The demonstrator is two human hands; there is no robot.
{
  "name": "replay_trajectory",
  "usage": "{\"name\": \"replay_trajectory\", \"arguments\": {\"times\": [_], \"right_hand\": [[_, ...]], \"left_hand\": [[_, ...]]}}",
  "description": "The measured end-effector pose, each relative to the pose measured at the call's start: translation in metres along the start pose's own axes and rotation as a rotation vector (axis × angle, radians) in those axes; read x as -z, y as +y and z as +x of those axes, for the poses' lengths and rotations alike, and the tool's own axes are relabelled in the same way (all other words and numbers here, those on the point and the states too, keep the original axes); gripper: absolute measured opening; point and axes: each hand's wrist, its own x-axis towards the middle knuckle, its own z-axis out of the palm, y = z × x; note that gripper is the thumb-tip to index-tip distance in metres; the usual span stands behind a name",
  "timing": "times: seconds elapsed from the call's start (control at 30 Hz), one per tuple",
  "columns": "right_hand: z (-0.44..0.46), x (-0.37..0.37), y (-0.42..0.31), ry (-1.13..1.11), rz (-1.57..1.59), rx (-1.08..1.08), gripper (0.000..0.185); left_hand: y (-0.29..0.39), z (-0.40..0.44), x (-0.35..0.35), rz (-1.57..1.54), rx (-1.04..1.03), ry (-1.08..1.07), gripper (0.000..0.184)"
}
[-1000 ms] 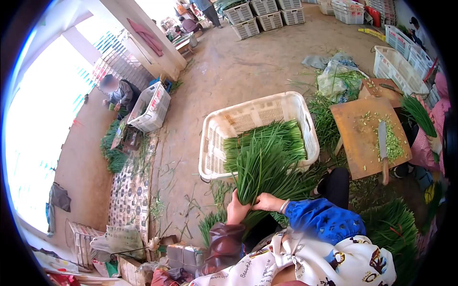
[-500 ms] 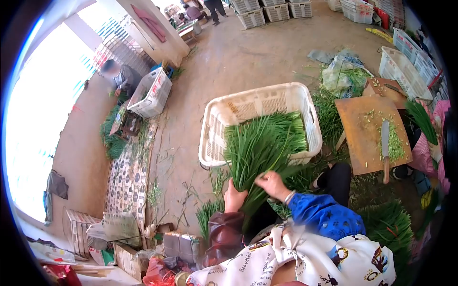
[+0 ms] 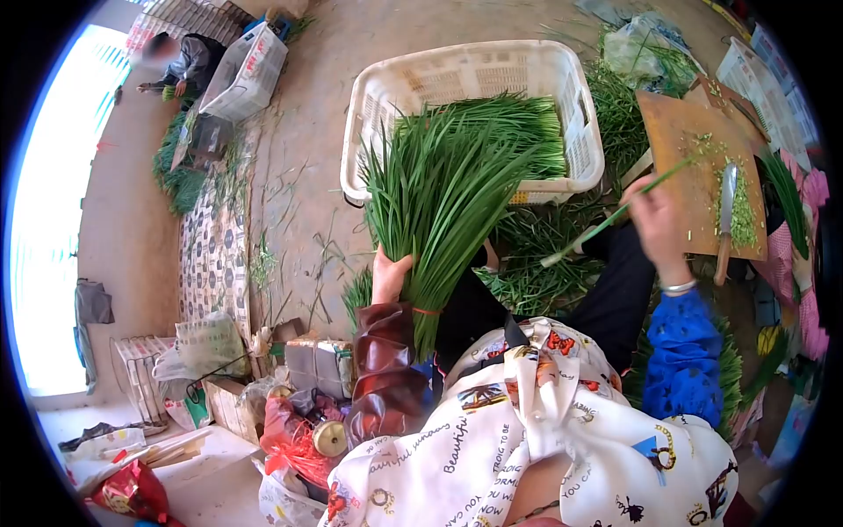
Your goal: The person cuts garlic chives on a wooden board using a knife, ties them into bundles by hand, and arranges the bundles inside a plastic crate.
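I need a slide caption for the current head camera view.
Left hand grips a banded bundle of green stalks by a pale crate, while the right hand holds a single stalk.

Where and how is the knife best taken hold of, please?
I would grip the knife by its handle, coming from the wearer's side: the handle points this way and juts past the near edge of the board, while the blade lies on it.

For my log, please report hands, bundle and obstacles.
Left hand: gripping leafy green bundle. Right hand: holding single stalk, apart from bundle. Ahead: crate, partly hidden by bundle.
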Motion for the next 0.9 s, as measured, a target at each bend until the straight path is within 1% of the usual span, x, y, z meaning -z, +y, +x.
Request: {"name": "replay_trajectory", "arguments": {"times": [0.03,0.07,0.1,0.17,0.2,0.23,0.27,0.3,0.37,0.4,0.43,0.47,0.5,0.53,0.57,0.6,0.63,0.7,0.73,0.77,0.83,0.9], "right_hand": [[-0.009,-0.016,0.020,-0.065,-0.262,0.079,0.011],[-0.017,-0.027,0.048,-0.241,-0.686,0.131,0.015],[-0.034,-0.038,0.074,-0.539,-0.996,-0.004,0.018],[-0.040,-0.058,0.036,-1.021,-1.063,-0.184,0.027],[-0.045,-0.076,0.033,-0.833,-0.769,0.008,0.030],[-0.045,-0.096,0.014,-0.580,-0.511,0.348,0.029],[-0.039,-0.118,-0.006,-0.514,-0.430,0.528,0.030],[-0.037,-0.136,-0.027,-0.505,-0.367,0.592,0.036],[-0.030,-0.174,-0.043,-0.378,-0.377,0.869,0.044],[-0.030,-0.187,-0.036,-0.372,-0.377,0.867,0.044],[-0.029,-0.199,-0.033,-0.355,-0.463,0.793,0.049],[-0.029,-0.207,-0.029,-0.338,-0.547,0.718,0.054],[-0.032,-0.209,-0.022,-0.334,-0.545,0.717,0.054],[-0.035,-0.206,-0.018,-0.412,-0.576,0.660,0.058],[-0.036,-0.204,-0.015,-0.495,-0.608,0.603,0.062],[-0.037,-0.207,-0.011,-0.434,-0.614,0.632,0.060],[-0.036,-0.207,-0.010,-0.442,-0.613,0.627,0.060],[-0.026,-0.206,-0.009,-0.450,-0.607,0.616,0.055],[-0.019,-0.205,-0.006,-0.387,-0.629,0.683,0.051],[-0.011,-0.202,-0.004,-0.367,-0.650,0.697,0.049],[0.011,-0.195,0.004,-0.348,-0.741,0.545,0.045],[0.038,-0.180,0.031,-0.333,-0.915,0.446,0.041]], "left_hand": [[0.001,-0.001,-0.001,-0.004,0.009,0.003,0.033],[-0.003,0.000,0.001,-0.003,0.012,0.000,0.033],[-0.009,0.002,0.005,-0.005,0.045,-0.021,0.032],[-0.011,0.003,0.008,-0.001,0.076,-0.034,0.032],[-0.009,0.002,0.005,-0.011,0.084,-0.039,0.031],[-0.007,-0.001,0.002,-0.020,0.096,-0.048,0.030],[-0.002,-0.002,-0.001,-0.035,0.142,-0.056,0.032],[0.006,-0.004,-0.008,-0.032,0.143,-0.065,0.032],[0.018,-0.008,-0.017,-0.123,0.136,-0.077,0.031],[0.012,-0.007,-0.013,-0.111,0.102,-0.118,0.029],[0.011,-0.007,-0.013,-0.108,0.101,-0.121,0.029],[0.010,-0.008,-0.013,-0.162,0.100,-0.074,0.030],[0.010,-0.008,-0.012,-0.217,0.100,-0.028,0.030],[0.013,-0.011,-0.011,-0.253,0.146,-0.006,0.031],[0.014,-0.011,-0.012,-0.259,0.148,-0.002,0.031],[0.015,-0.013,-0.012,-0.307,0.167,-0.012,0.031],[0.015,-0.015,-0.012,-0.353,0.186,-0.024,0.031],[0.013,-0.014,-0.012,-0.328,0.199,-0.006,0.031],[0.012,-0.012,-0.012,-0.316,0.195,-0.018,0.031],[0.011,-0.011,-0.012,-0.305,0.189,-0.028,0.030],[0.010,-0.011,-0.013,-0.313,0.180,-0.027,0.030],[0.010,-0.011,-0.014,-0.325,0.173,-0.024,0.029]]}}
